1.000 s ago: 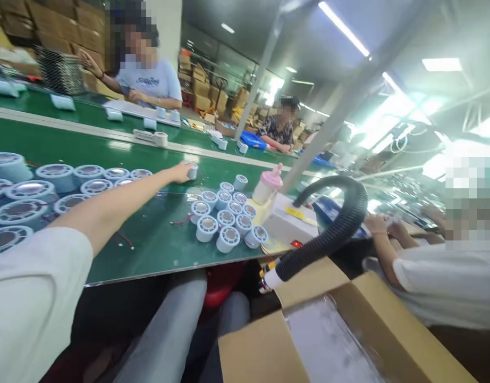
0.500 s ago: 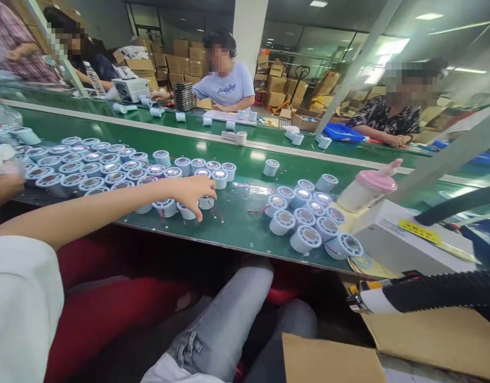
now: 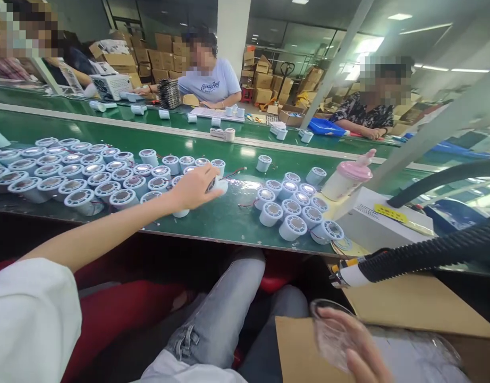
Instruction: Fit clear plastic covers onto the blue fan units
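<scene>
My left hand (image 3: 195, 189) reaches over the green bench and is closed around a light-blue cylindrical housing (image 3: 219, 186), which is tilted on its side. A thin wire lead with a small plug sticks out near it. Several similar housings (image 3: 79, 201) stand packed on the left, with slotted rims and shiny round centres. A smaller group (image 3: 293, 227) stands on the right. Low at the right, my right hand (image 3: 358, 340) grips a clear plastic cup (image 3: 333, 338) above an open cardboard box (image 3: 301, 351). The cup is slightly blurred.
A white box (image 3: 382, 218) with a yellow label and a pink-lidded bottle (image 3: 348, 178) stand at the bench's right end. A black corrugated hose (image 3: 420, 255) crosses above the cardboard. Co-workers sit across the green belt (image 3: 169, 138).
My left hand, open above the housings before, has closed on one and tilted it. My right hand has come into view with the clear cup. The whole view has shifted slightly.
</scene>
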Demonstrator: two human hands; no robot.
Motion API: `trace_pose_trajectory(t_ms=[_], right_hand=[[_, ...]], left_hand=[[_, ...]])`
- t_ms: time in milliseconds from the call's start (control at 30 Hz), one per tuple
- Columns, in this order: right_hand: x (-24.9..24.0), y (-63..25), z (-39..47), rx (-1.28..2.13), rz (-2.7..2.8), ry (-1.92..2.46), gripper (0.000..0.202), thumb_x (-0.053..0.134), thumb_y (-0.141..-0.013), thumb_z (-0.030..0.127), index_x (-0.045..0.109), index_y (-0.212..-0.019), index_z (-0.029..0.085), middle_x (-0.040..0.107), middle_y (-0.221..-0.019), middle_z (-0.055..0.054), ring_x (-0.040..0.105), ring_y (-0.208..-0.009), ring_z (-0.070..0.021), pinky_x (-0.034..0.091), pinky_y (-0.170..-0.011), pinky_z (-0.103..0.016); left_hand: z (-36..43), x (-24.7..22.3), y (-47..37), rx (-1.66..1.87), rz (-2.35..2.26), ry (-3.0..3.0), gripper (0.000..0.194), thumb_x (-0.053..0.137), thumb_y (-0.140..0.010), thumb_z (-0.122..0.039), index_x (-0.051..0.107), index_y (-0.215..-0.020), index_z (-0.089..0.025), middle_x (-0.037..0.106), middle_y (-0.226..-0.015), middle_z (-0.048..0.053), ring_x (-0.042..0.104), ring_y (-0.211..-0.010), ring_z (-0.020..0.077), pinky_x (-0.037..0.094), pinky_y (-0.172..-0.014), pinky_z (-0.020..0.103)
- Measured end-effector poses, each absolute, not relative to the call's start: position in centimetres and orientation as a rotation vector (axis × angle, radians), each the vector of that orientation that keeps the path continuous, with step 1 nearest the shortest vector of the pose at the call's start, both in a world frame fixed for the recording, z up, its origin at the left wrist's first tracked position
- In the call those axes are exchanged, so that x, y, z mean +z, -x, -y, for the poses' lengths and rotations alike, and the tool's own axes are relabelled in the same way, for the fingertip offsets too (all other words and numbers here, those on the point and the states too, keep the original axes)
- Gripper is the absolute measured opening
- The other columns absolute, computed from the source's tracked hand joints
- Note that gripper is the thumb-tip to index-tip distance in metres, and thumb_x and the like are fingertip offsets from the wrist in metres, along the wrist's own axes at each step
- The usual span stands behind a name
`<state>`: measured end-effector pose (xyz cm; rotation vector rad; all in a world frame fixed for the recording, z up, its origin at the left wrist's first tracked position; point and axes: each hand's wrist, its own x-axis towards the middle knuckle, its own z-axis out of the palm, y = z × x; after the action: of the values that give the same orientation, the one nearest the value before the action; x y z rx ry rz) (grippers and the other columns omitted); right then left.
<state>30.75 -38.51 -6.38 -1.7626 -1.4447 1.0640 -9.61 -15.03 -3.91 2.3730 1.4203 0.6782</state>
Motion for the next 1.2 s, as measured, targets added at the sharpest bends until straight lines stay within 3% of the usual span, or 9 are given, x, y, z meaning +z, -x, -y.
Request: trace_pose_trajectory(t_ms=[167,300,433,567,633,767,933,1100,1200], right_hand=[[-5.2,-21.3,37.0,0.187,2.212,1.651,0.046,0.051,-0.088,0.037,0.041,-0.132,0.047,0.049,-0.126,-0.006,0.057,-0.111,-0.0263,0.062,-0.084,-0.045],[-6.0,-19.1,36.2,-0.209,2.283,1.782,0.056,0.056,-0.085,0.022,0.04,-0.135,0.041,0.042,-0.131,-0.01,0.053,-0.108,-0.0294,0.062,-0.079,-0.047],[-6.2,-19.3,36.1,0.225,2.229,1.918,0.043,0.062,-0.076,0.008,0.062,-0.113,0.031,0.038,-0.138,-0.006,0.049,-0.114,-0.028,0.059,-0.089,-0.045],[-5.3,-19.5,36.0,0.938,1.885,1.826,0.014,0.071,-0.074,0.012,0.063,-0.08,0.022,0.047,-0.126,-0.004,0.048,-0.12,-0.0214,0.045,-0.106,-0.04],[-4.7,-19.6,35.9,1.095,1.673,1.755,0.008,0.067,-0.079,0.025,0.063,-0.074,0.021,0.052,-0.117,-0.004,0.051,-0.113,-0.0186,0.043,-0.101,-0.034],[-3.7,-19.9,35.7,1.174,1.374,1.685,0.026,0.059,-0.08,0.04,0.067,-0.065,0.021,0.057,-0.105,-0.004,0.055,-0.098,-0.0158,0.042,-0.076,-0.023],[-3.5,-20.2,35.3,1.195,1.154,1.653,0.028,0.069,-0.069,0.037,0.065,-0.048,0.019,0.064,-0.092,-0.004,0.057,-0.09,-0.0135,0.044,-0.069,-0.018],[-3.9,-20.9,35.3,1.376,0.895,1.524,0.027,0.078,-0.066,0.043,0.07,-0.058,0.019,0.067,-0.097,-0.005,0.063,-0.087,-0.0165,0.056,-0.063,-0.019],[-4.1,-21.4,35.9,1.329,1.14,1.414,0.027,0.085,-0.065,0.041,0.074,-0.085,0.026,0.065,-0.113,-0.004,0.059,-0.112,-0.0196,0.059,-0.083,-0.022]], left_hand=[[21.7,-7.4,2.6,0.382,-0.814,-1.807,0.049,0.024,-0.091,-0.054,0.05,-0.085,-0.012,0.055,-0.077,0.006,0.05,-0.064,0.0141,0.042,-0.061,0.027],[25.4,-8.5,-0.1,0.139,-0.487,-1.687,0.043,0.038,-0.09,-0.052,0.055,-0.091,-0.013,0.057,-0.079,0.003,0.05,-0.064,0.0111,0.042,-0.061,0.023],[26.7,-7.7,-0.3,0.328,-0.506,-1.938,0.028,0.048,-0.089,-0.036,0.062,-0.101,-0.015,0.058,-0.098,0.005,0.054,-0.088,0.014,0.04,-0.082,0.026],[27.4,-8.0,-0.5,0.547,-0.609,-1.903,0.022,0.056,-0.086,-0.032,0.062,-0.099,-0.015,0.057,-0.097,0.003,0.053,-0.089,0.0126,0.039,-0.082,0.024],[27.8,-8.6,-0.8,0.637,-0.627,-1.812,0.034,0.067,-0.078,-0.039,0.061,-0.102,-0.015,0.056,-0.097,0.003,0.053,-0.087,0.0127,0.041,-0.077,0.024],[28.1,-10.1,-1.1,0.709,-0.616,-1.825,0.066,0.081,-0.057,-0.048,0.063,-0.113,-0.02,0.05,-0.095,0.005,0.051,-0.086,0.0144,0.043,-0.074,0.025],[27.7,-10.7,-1.2,0.701,-0.458,-1.893,0.07,0.081,-0.061,-0.042,0.058,-0.123,-0.019,0.053,-0.116,0.01,0.052,-0.109,0.0208,0.042,-0.095,0.033],[28.2,-10.1,-1.3,0.532,-0.398,-1.564,0.07,0.077,-0.068,-0.032,0.049,-0.13,-0.016,0.056,-0.124,0.012,0.057,-0.109,0.0196,0.048,-0.091,0.031],[28.8,-9.9,-1.4,0.528,-0.412,-1.299,0.067,0.076,-0.071,-0.03,0.045,-0.129,-0.016,0.052,-0.127,0.013,0.058,-0.103,0.0176,0.051,-0.088,0.031]])
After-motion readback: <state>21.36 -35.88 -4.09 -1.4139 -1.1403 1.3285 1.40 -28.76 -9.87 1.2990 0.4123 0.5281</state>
